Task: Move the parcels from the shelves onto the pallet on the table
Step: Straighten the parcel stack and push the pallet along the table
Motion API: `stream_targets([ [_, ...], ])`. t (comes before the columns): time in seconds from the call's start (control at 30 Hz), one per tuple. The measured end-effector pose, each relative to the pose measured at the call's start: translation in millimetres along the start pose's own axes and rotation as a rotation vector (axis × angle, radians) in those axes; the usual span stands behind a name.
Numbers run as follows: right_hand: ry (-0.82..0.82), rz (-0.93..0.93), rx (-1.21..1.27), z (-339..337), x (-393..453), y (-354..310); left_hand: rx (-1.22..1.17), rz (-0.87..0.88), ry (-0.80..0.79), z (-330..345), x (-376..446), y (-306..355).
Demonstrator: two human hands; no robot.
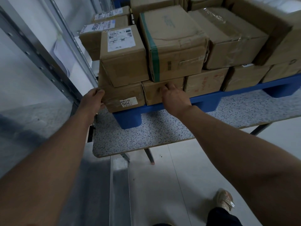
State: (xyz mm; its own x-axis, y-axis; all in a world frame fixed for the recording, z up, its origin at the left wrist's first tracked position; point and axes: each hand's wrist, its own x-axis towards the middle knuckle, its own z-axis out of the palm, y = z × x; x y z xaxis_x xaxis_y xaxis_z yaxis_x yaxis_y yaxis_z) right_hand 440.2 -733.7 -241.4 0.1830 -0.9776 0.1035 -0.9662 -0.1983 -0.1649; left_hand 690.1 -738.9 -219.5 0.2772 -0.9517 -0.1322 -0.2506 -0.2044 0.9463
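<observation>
In the head view, a blue plastic pallet (205, 101) is seen standing on a speckled grey table top (146, 136), and it is already loaded with brown cardboard parcels in two layers. A bottom-layer parcel bearing a white label marked 705 (123, 98) sits at the pallet's near left corner. Its left edge is gripped by the left hand (93, 100), with the fingers curled round the corner. The right hand (173, 95) is laid against the front of the neighbouring small brown parcel (162, 92), its fingers bent onto the cardboard; whether anything is actually pinched there cannot be told.

Much of the task is judged done, since the pallet is nearly covered; the corner parcels appear to be only squared up. How many parcels are left on the shelves cannot be told, as no shelf load is shown.

A parcel with a green tape band (172, 43) and a parcel with a white shipping label (123, 54) rest on top of the handled ones, so any push may shift them. A grey metal shelving upright (37, 62) stands close on the left, leaving little room for that arm.
</observation>
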Motion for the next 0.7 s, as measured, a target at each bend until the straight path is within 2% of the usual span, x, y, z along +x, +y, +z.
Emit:
stream_targets([
  [0.5,-0.054,-0.039,-0.039,-2.6,4.4,1.0,0.053,-0.051,-0.035,-7.9,6.0,2.4],
  [0.6,-0.088,-0.047,-0.062,-5.6,-4.3,1.2,0.153,-0.037,0.0,-8.1,1.4,4.6],
  [0.7,-0.114,-0.052,-0.091,-9.6,-14.3,10.0,0.238,-0.013,0.106,2.1,-5.8,4.0],
])
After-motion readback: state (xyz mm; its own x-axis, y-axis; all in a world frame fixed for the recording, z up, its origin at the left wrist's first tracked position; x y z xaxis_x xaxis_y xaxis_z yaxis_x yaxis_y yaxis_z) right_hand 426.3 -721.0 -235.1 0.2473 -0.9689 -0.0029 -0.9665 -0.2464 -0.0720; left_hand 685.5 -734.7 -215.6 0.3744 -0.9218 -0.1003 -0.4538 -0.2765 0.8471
